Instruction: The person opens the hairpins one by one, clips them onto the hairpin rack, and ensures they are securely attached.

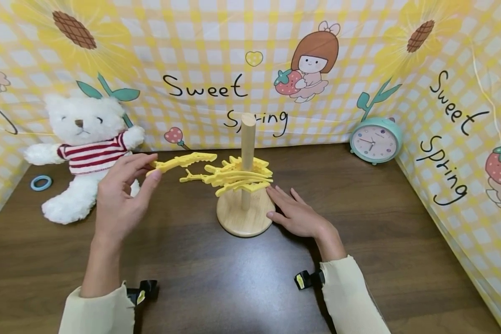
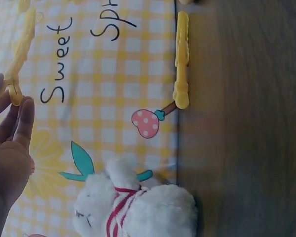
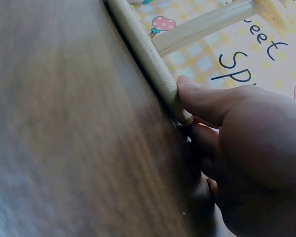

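Note:
My left hand (image 1: 123, 195) pinches one end of a yellow bumpy plastic piece (image 1: 183, 161) between thumb and fingertips, left of a wooden stand and above the table. In the left wrist view the held piece (image 2: 23, 49) points upward from the fingers. The stand has a round base (image 1: 242, 225) and an upright pole (image 1: 248, 139). Several similar yellow pieces (image 1: 238, 176) sit tangled around the pole, some jutting left. My right hand (image 1: 298, 215) holds the base's right edge. In the right wrist view its thumb lies on the base rim (image 3: 148, 54), with fingers partly hidden below.
A white teddy bear (image 1: 85, 153) in a striped shirt sits at the back left, beside a blue ring (image 1: 41, 183). A green alarm clock (image 1: 375, 140) stands at the back right. Patterned cloth (image 1: 208, 41) walls in the dark wooden table (image 1: 217, 283).

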Action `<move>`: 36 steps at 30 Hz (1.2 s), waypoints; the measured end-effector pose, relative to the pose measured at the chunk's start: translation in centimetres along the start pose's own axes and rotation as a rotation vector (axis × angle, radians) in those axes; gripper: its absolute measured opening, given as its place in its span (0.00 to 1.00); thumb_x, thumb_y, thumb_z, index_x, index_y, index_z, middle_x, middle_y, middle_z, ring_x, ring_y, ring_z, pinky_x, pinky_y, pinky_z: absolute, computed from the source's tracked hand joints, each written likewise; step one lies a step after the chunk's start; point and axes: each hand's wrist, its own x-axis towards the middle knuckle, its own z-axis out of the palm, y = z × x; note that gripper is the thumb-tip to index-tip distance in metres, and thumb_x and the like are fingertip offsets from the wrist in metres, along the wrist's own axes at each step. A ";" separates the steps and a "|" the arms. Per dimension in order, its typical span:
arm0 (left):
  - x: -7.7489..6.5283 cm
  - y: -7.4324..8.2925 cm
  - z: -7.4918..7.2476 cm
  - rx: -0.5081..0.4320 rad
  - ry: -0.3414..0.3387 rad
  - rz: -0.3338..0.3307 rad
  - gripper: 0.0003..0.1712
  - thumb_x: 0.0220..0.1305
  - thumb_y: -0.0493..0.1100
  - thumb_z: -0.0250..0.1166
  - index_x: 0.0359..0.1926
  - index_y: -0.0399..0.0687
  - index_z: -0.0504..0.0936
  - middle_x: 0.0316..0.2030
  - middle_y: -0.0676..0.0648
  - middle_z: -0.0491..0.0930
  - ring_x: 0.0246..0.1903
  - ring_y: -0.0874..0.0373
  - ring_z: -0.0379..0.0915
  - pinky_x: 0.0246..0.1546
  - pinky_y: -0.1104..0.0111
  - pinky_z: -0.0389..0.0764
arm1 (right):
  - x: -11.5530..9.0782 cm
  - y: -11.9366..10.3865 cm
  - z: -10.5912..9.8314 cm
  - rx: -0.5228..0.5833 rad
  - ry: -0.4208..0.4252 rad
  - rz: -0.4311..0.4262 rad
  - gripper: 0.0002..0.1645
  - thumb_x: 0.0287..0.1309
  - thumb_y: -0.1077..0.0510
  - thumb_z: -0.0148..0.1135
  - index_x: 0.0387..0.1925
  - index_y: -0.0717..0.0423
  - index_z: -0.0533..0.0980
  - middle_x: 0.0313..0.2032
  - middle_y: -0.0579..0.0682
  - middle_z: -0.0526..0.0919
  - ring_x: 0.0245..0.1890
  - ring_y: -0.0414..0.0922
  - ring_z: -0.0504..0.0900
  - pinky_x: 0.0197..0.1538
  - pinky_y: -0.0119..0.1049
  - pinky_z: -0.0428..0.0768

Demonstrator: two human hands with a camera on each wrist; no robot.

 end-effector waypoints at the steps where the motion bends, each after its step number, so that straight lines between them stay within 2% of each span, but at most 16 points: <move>1: 0.0 0.1 0.1 -0.008 0.001 0.009 0.17 0.62 0.23 0.65 0.53 0.27 0.83 0.49 0.40 0.80 0.47 0.59 0.77 0.52 0.75 0.77 | 0.0 0.0 0.0 0.003 0.000 0.002 0.41 0.78 0.44 0.48 0.81 0.52 0.45 0.79 0.49 0.47 0.79 0.43 0.42 0.77 0.45 0.31; 3: 0.1 0.4 0.3 -0.005 0.006 0.030 0.17 0.62 0.22 0.65 0.53 0.28 0.83 0.48 0.40 0.80 0.45 0.59 0.77 0.50 0.76 0.78 | 0.0 0.0 0.1 0.008 -0.001 0.008 0.41 0.78 0.44 0.48 0.81 0.52 0.45 0.79 0.48 0.47 0.79 0.43 0.42 0.77 0.45 0.31; 5: 0.1 0.6 0.5 0.006 0.024 0.052 0.17 0.61 0.22 0.66 0.52 0.29 0.84 0.48 0.41 0.81 0.43 0.61 0.77 0.42 0.79 0.77 | 0.0 0.0 0.1 0.011 -0.001 0.013 0.41 0.78 0.44 0.48 0.81 0.51 0.46 0.79 0.48 0.48 0.79 0.42 0.42 0.77 0.45 0.31; 8: 0.2 1.1 0.9 0.018 0.041 0.080 0.18 0.59 0.22 0.67 0.51 0.31 0.86 0.47 0.42 0.82 0.43 0.61 0.77 0.39 0.77 0.75 | 0.0 0.0 0.2 0.012 -0.003 0.016 0.41 0.78 0.44 0.48 0.81 0.51 0.46 0.79 0.48 0.48 0.79 0.42 0.42 0.77 0.45 0.31; 10: 0.3 1.6 1.2 0.010 0.043 0.093 0.18 0.57 0.20 0.68 0.50 0.31 0.86 0.47 0.41 0.82 0.45 0.61 0.77 0.41 0.77 0.76 | 0.0 0.0 0.2 0.015 -0.002 0.015 0.41 0.78 0.44 0.48 0.81 0.52 0.46 0.79 0.48 0.48 0.79 0.42 0.42 0.77 0.45 0.31; 13: 0.5 2.3 1.6 0.002 0.027 0.124 0.20 0.54 0.18 0.69 0.48 0.29 0.86 0.46 0.38 0.82 0.48 0.59 0.76 0.49 0.74 0.76 | 0.0 0.0 0.1 0.019 0.001 0.017 0.41 0.78 0.44 0.48 0.81 0.51 0.46 0.79 0.47 0.48 0.79 0.43 0.42 0.77 0.45 0.31; 17: 0.8 3.2 2.2 0.029 0.026 0.170 0.19 0.51 0.18 0.72 0.46 0.30 0.87 0.42 0.37 0.83 0.47 0.60 0.77 0.49 0.73 0.74 | 0.0 0.0 0.1 0.014 0.006 0.017 0.41 0.78 0.44 0.48 0.81 0.51 0.46 0.79 0.47 0.48 0.79 0.43 0.43 0.77 0.46 0.31; 24: 1.1 4.1 3.3 -0.012 0.055 0.165 0.16 0.48 0.20 0.75 0.40 0.31 0.89 0.34 0.38 0.85 0.40 0.64 0.79 0.42 0.74 0.75 | 0.1 0.1 0.1 0.010 0.006 0.010 0.41 0.78 0.44 0.48 0.81 0.52 0.46 0.79 0.47 0.48 0.79 0.43 0.43 0.77 0.45 0.32; 29: 1.5 4.6 4.3 -0.057 0.048 0.165 0.12 0.47 0.21 0.76 0.36 0.31 0.90 0.33 0.40 0.87 0.39 0.64 0.82 0.43 0.73 0.79 | 0.0 0.0 0.0 0.017 0.008 0.013 0.41 0.78 0.44 0.48 0.81 0.51 0.46 0.79 0.47 0.49 0.79 0.43 0.43 0.77 0.45 0.32; 36: 2.0 5.1 5.5 -0.083 0.033 0.198 0.11 0.46 0.22 0.78 0.33 0.33 0.91 0.32 0.44 0.88 0.35 0.62 0.83 0.38 0.74 0.80 | 0.1 -0.1 0.0 0.014 0.004 0.016 0.41 0.78 0.44 0.48 0.81 0.52 0.47 0.79 0.47 0.49 0.79 0.43 0.43 0.77 0.45 0.32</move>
